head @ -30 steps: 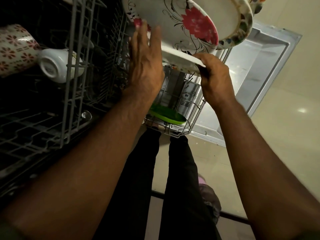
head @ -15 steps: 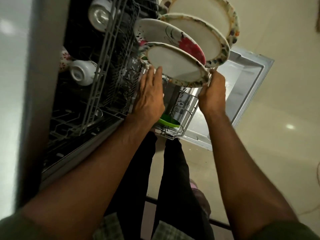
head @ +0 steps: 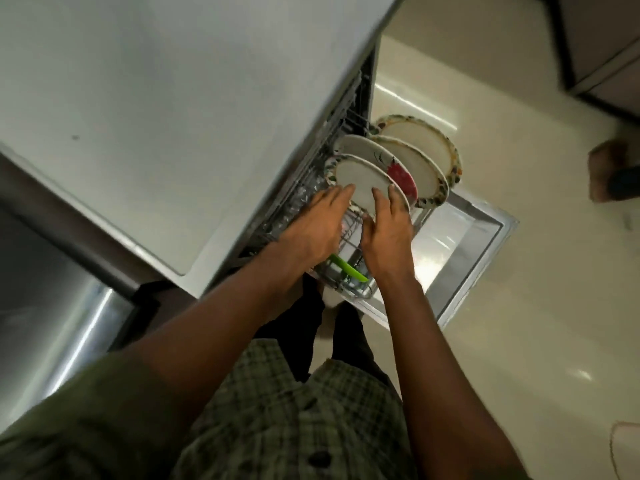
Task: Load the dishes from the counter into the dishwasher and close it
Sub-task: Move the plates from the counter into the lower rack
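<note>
Several patterned plates stand upright in the lower rack (head: pixel 349 291) of the open dishwasher. The nearest plate (head: pixel 363 180) is white with a coloured rim. My left hand (head: pixel 318 223) lies against its near left side with straight fingers. My right hand (head: pixel 388 230) touches its near face, fingers extended. Behind it stand a plate with a red flower (head: pixel 400 174) and two more rimmed plates (head: pixel 419 150). A green item (head: pixel 346 268) lies low in the rack below my hands.
The white countertop (head: pixel 173 116) fills the upper left and hides the upper rack. The dishwasher door (head: pixel 464 244) lies open flat over the cream floor. A steel surface (head: pixel 52 306) is at the left. A dark cabinet (head: pixel 602 43) stands at the top right.
The view has risen above the counter, hiding the upper rack and cups. My right hand left the plate's right edge and now touches its near face beside the left hand.
</note>
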The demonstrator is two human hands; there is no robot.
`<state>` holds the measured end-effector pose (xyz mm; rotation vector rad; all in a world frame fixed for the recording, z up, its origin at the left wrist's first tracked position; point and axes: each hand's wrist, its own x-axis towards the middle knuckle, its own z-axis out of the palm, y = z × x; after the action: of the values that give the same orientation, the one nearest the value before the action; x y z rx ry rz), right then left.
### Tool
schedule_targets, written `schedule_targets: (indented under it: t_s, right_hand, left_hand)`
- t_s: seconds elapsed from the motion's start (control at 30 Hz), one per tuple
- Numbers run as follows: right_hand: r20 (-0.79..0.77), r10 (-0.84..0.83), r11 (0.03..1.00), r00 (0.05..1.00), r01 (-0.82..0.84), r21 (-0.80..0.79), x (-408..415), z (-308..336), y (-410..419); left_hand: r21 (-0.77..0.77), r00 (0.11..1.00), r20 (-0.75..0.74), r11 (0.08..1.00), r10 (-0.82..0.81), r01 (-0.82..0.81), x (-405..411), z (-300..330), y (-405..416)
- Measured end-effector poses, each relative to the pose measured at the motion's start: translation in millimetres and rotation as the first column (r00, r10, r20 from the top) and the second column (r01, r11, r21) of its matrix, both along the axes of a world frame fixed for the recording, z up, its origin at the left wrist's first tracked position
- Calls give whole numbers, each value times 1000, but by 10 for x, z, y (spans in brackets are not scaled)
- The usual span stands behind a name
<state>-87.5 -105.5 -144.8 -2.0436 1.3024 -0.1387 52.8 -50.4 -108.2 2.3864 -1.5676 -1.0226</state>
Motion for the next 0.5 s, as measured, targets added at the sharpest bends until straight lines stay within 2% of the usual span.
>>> schedule_targets:
  t_s: [0.33,0.5]
  right_hand:
    - [172,218,964,961,-185,-190,285,1004,116]
    - [245,353,919,903,-284,-274,526,1207,362]
  left_hand:
    - [-248,991,102,967,91,-63,44,769,541]
    - [-378,964,7,893,265,-243,139,1040,870]
